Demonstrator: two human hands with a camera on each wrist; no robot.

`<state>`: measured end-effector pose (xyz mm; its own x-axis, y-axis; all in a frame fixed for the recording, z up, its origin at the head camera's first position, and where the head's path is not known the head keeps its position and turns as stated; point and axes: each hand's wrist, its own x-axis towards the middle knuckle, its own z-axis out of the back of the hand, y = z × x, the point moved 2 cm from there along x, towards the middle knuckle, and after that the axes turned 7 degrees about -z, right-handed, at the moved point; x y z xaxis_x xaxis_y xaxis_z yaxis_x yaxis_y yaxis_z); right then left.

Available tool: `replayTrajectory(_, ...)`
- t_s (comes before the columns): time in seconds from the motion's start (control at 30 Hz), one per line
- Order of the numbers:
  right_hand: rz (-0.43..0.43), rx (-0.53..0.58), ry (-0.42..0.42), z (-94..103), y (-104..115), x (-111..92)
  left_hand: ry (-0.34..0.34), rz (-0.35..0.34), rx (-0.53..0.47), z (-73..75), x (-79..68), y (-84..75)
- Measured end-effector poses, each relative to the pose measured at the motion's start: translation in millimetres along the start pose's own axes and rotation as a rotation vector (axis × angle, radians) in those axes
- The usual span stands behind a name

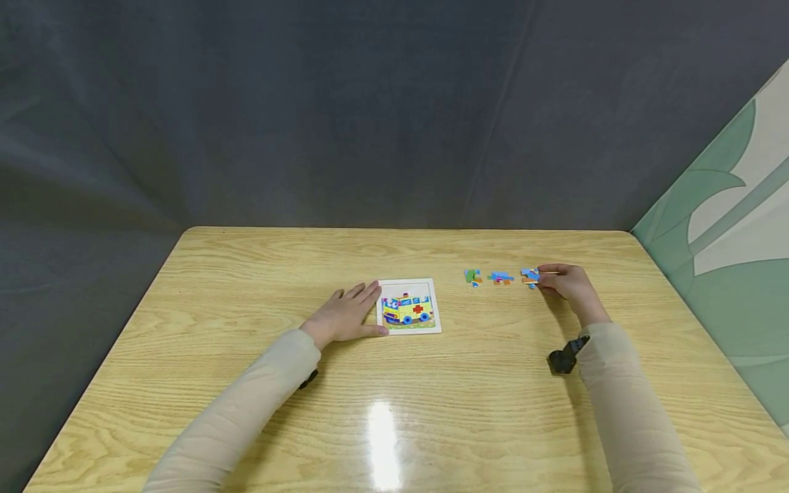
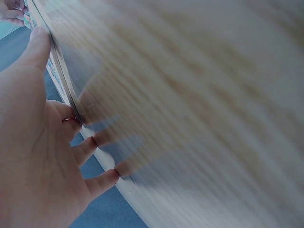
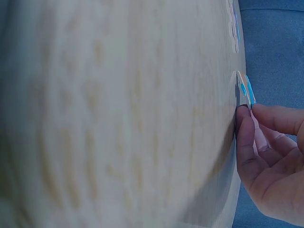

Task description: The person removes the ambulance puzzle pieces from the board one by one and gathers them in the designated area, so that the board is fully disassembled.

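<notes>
A white-framed jigsaw puzzle [image 1: 409,329] lies on the table, with a yellow ambulance across its lower part and a pale band above. My left hand [image 1: 346,317] rests against the puzzle's left side, fingers spread and thumb at the lower left corner; in the left wrist view its fingertips [image 2: 105,183] touch the tabletop. Over on the right, my right hand [image 1: 572,289] pinches a blue and orange puzzle piece [image 1: 529,276] between thumb and fingers. The right wrist view shows that piece [image 3: 248,90] tilted, one edge raised off the table.
Two loose puzzle pieces lie between the frame and my right hand: a green one [image 1: 472,276] and a blue, pink and orange one [image 1: 501,277]. The wooden table [image 1: 468,411] ends at a dark curtain [image 1: 394,123]. A green and white patterned panel [image 1: 740,226] stands along the right.
</notes>
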<state>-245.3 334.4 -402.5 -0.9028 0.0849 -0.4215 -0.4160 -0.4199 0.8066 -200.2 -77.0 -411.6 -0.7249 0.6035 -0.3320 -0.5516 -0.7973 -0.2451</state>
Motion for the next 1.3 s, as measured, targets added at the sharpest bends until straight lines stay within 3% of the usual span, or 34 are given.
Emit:
replayTrajectory(0.53, 0.048, -0.013, -0.039, 1.4, 2, -6, 0.001, 0.005, 0.004, -2.0, 0.5, 2.4)
replayTrajectory(0.73, 0.072, -0.062, -0.043, -6.2, 15, -8, 0.001, 0.005, -0.006, -1.0, -0.2, 1.0)
replayTrajectory(0.97, 0.112, -0.121, -0.013, -35.8, 47, -13, 0.000, 0.004, -0.006, -1.1, 1.0, 1.5)
replayTrajectory(1.3, 0.225, -0.162, 0.095, -101.9, 77, -24, 0.011, 0.005, 0.011, -2.0, 3.9, 4.0)
